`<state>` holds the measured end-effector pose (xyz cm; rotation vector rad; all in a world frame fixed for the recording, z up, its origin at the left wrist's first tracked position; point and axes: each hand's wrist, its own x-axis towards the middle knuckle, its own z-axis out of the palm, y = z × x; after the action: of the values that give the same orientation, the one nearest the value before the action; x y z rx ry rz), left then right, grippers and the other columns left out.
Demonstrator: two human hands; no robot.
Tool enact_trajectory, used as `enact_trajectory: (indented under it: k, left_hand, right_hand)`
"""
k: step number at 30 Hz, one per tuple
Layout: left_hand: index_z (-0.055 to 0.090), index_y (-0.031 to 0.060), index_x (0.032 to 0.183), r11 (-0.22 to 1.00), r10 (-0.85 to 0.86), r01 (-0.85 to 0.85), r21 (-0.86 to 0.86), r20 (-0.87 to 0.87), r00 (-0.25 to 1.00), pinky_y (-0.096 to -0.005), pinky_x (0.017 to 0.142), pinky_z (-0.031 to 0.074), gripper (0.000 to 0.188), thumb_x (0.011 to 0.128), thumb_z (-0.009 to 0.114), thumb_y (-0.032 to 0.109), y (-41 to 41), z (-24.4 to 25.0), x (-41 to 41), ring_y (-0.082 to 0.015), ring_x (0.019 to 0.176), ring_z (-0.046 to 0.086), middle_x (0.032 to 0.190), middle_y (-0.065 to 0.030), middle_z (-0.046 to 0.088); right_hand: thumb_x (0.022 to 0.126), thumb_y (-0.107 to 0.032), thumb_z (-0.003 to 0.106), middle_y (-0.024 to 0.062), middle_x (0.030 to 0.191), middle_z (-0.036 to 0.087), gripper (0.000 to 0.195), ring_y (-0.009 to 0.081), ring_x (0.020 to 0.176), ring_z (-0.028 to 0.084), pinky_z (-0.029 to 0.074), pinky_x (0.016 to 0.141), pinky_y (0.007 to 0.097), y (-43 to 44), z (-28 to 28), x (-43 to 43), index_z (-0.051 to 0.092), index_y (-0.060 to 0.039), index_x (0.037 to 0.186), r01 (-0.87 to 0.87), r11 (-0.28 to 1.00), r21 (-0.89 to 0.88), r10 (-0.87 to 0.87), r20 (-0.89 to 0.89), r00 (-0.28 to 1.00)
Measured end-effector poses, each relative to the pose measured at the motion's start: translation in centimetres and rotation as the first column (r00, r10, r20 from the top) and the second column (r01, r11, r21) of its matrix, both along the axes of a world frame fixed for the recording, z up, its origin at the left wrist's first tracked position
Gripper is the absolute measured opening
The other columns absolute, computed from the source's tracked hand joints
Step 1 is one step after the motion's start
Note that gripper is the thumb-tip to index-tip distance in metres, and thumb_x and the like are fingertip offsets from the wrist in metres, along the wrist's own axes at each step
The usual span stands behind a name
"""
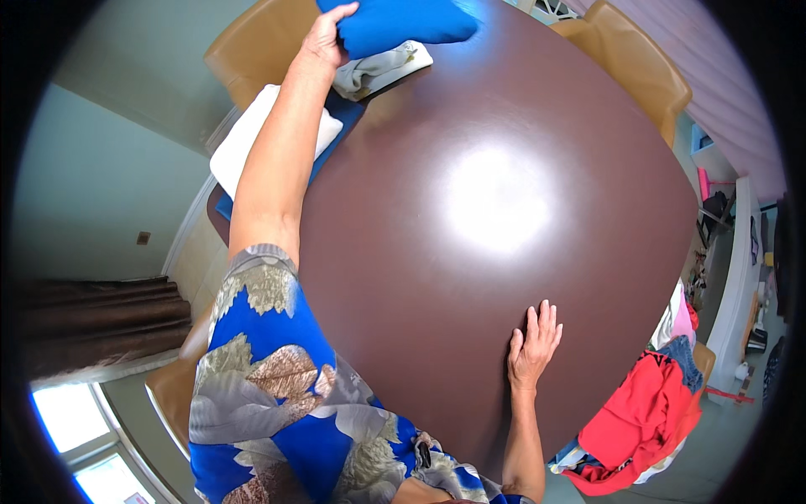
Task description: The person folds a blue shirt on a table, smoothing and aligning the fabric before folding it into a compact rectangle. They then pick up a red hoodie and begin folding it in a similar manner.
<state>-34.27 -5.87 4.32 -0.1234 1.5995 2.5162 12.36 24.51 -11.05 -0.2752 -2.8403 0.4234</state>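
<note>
At the top of the view, my left hand grips the edge of a folded blue cloth, above the far left edge of a dark brown table. Just below the blue cloth lies a folded grey and white garment. Nearer along the left edge, a folded white cloth rests on darker blue fabric, partly behind my left forearm. My right hand lies palm down on the lower right of the tabletop, fingers a little apart, holding nothing.
A pile of clothes with a red garment sits on a chair at the table's right edge. Tan chairs stand at the far left, far right and near left. A brown curtain hangs at the left.
</note>
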Motion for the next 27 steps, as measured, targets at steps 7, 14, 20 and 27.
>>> enact_trajectory:
  k: [7,14,20,27]
  left_hand:
    - [0.03,0.0021,0.129,0.959,0.274,-0.222,-0.175,0.378,0.884,-0.0531,0.082,0.047,0.053,0.083,0.056,0.008,-0.4,-14.5,-3.5,-0.0357,0.102,0.056,0.121,-0.0214,0.048]
    - [0.042,0.0005,0.119,0.92,0.369,-0.287,-0.268,0.339,0.866,-0.049,0.081,0.048,0.041,0.082,0.058,0.009,-1.3,-12.2,-4.6,-0.0317,0.097,0.058,0.115,-0.0176,0.053]
    - [0.056,-0.0015,0.107,0.603,0.543,-0.296,-0.741,0.11,0.832,-0.0406,0.084,0.046,0.044,0.072,0.067,0.023,-1.7,-14.2,-5.2,-0.03,0.099,0.057,0.11,-0.0188,0.058]
    - [0.053,0.0008,0.115,0.001,-0.242,-0.521,-0.853,-0.506,0.828,-0.0363,0.088,0.041,0.051,0.078,0.06,0.035,0.6,-14.7,-4.2,-0.0292,0.104,0.054,0.114,-0.0182,0.056]
  right_hand:
    - [0.077,-0.013,0.056,0.0139,0.135,0.039,0.044,0.0324,0.126,0.033,0.021,0.103,0.0518,-0.2,0.8,0.2,0.049,-0.0073,0.12,0.035,0.999,-0.022,-0.035,0.028,0.999]
    - [0.075,-0.01,0.055,0.0139,0.135,0.039,0.044,0.0319,0.127,0.033,0.02,0.103,0.0509,-0.6,0.8,0.3,0.05,-0.0067,0.119,0.029,0.998,-0.051,-0.027,0.024,0.999]
    - [0.073,-0.01,0.058,0.0143,0.133,0.04,0.043,0.032,0.125,0.035,0.021,0.102,0.0505,-1.0,1.0,-0.2,0.052,-0.0055,0.116,0.044,0.996,-0.071,-0.044,0.004,0.999]
    - [0.073,-0.018,0.061,0.0144,0.131,0.04,0.042,0.0301,0.125,0.033,0.025,0.1,0.0489,0.4,-0.2,-1.3,0.053,-0.0044,0.112,0.031,0.997,-0.064,-0.032,-0.001,1.0]
